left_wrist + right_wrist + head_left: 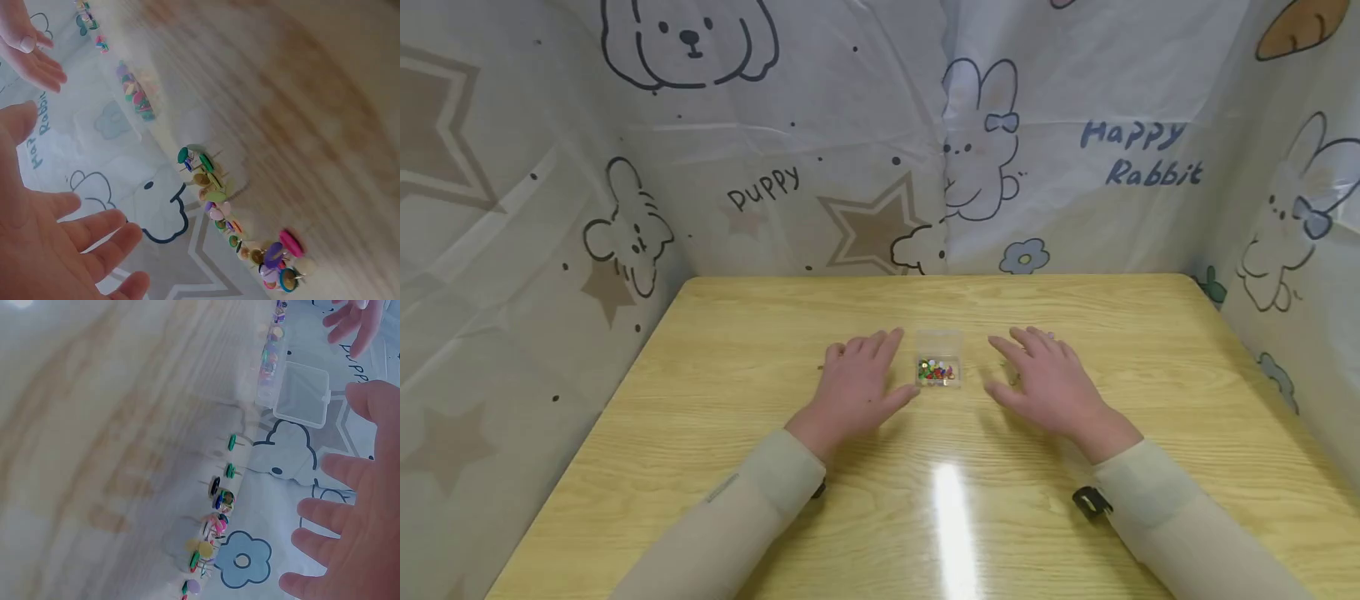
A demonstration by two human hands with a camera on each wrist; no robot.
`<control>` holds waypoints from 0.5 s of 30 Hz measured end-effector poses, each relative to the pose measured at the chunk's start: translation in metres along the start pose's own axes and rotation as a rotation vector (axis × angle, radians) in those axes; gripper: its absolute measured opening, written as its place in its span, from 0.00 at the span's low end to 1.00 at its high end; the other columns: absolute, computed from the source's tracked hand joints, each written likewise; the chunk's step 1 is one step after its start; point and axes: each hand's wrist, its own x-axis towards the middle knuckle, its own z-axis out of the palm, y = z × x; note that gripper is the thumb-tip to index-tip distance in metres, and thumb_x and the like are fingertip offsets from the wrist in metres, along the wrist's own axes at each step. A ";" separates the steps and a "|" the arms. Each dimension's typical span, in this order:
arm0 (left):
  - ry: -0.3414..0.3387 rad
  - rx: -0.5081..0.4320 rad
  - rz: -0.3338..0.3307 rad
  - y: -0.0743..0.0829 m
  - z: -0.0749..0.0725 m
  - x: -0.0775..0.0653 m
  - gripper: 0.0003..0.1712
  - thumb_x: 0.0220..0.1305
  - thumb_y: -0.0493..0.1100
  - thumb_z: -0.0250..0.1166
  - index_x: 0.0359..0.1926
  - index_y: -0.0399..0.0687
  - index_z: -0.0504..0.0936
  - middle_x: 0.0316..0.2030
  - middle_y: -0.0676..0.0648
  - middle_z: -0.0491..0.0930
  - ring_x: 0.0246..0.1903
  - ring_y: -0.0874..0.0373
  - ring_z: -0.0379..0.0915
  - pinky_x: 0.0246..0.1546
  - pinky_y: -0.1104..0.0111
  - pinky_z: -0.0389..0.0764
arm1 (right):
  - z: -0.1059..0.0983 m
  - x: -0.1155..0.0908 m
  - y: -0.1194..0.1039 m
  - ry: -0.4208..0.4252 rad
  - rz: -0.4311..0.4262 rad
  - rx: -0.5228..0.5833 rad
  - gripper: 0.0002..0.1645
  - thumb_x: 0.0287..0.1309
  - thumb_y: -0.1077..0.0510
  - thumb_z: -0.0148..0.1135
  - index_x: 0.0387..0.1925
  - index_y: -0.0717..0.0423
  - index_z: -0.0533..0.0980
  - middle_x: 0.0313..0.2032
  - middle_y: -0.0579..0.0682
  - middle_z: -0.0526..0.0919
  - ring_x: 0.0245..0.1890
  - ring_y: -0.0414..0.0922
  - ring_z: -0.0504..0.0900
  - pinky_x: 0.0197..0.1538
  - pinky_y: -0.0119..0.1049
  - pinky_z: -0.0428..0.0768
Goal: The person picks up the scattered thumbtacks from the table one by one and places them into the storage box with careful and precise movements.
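A small clear plastic box (940,342) stands on the table between the hands, its lid raised at the back. Colourful thumbtacks (937,372) lie inside it. To the box's left, my left hand (853,385) hovers palm down with fingers spread, holding nothing. Loose thumbtacks (215,181) lie in a row beneath that hand in the left wrist view, mostly hidden in the head view. My right hand (1051,382) is on the box's other side, fingers apart and grasping nothing. More loose thumbtacks (230,470) lie under it in the right wrist view.
The pale wooden table (760,317) is bounded at the back and sides by a hanging printed cloth (842,100). A streak of glare crosses the table toward the front. Dark bands (1092,502) show at the wrists below light sleeves.
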 end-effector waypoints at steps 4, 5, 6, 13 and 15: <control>-0.031 -0.016 -0.021 0.004 0.001 0.008 0.49 0.62 0.72 0.49 0.73 0.51 0.47 0.65 0.46 0.62 0.60 0.47 0.56 0.52 0.46 0.62 | 0.005 0.000 0.001 -0.001 -0.005 0.006 0.40 0.59 0.34 0.54 0.67 0.47 0.63 0.64 0.59 0.63 0.65 0.58 0.54 0.63 0.64 0.52; -0.044 -0.028 -0.027 0.005 0.002 0.010 0.49 0.61 0.71 0.51 0.73 0.51 0.47 0.65 0.46 0.62 0.60 0.47 0.56 0.53 0.46 0.62 | 0.005 0.000 0.001 -0.002 -0.007 0.006 0.40 0.59 0.34 0.54 0.67 0.47 0.63 0.64 0.59 0.64 0.65 0.58 0.54 0.64 0.64 0.52; -0.058 -0.049 -0.032 0.006 0.002 0.013 0.49 0.61 0.70 0.53 0.73 0.50 0.47 0.65 0.46 0.63 0.60 0.47 0.56 0.55 0.46 0.62 | 0.006 0.000 0.001 -0.001 -0.007 0.006 0.40 0.58 0.34 0.55 0.67 0.47 0.63 0.64 0.59 0.64 0.64 0.58 0.54 0.64 0.64 0.52; -0.166 -0.248 -0.108 0.012 0.008 0.036 0.56 0.57 0.66 0.63 0.74 0.49 0.44 0.64 0.44 0.64 0.61 0.47 0.58 0.59 0.52 0.66 | 0.005 0.003 -0.003 -0.006 -0.009 0.007 0.40 0.58 0.35 0.57 0.66 0.49 0.64 0.62 0.58 0.66 0.63 0.58 0.57 0.64 0.64 0.51; -0.190 -0.313 -0.151 0.012 0.009 0.042 0.58 0.55 0.64 0.66 0.74 0.50 0.42 0.64 0.44 0.65 0.59 0.49 0.61 0.57 0.53 0.69 | 0.005 0.004 -0.003 -0.004 -0.015 0.007 0.40 0.57 0.35 0.57 0.66 0.49 0.64 0.62 0.58 0.66 0.63 0.58 0.57 0.64 0.64 0.52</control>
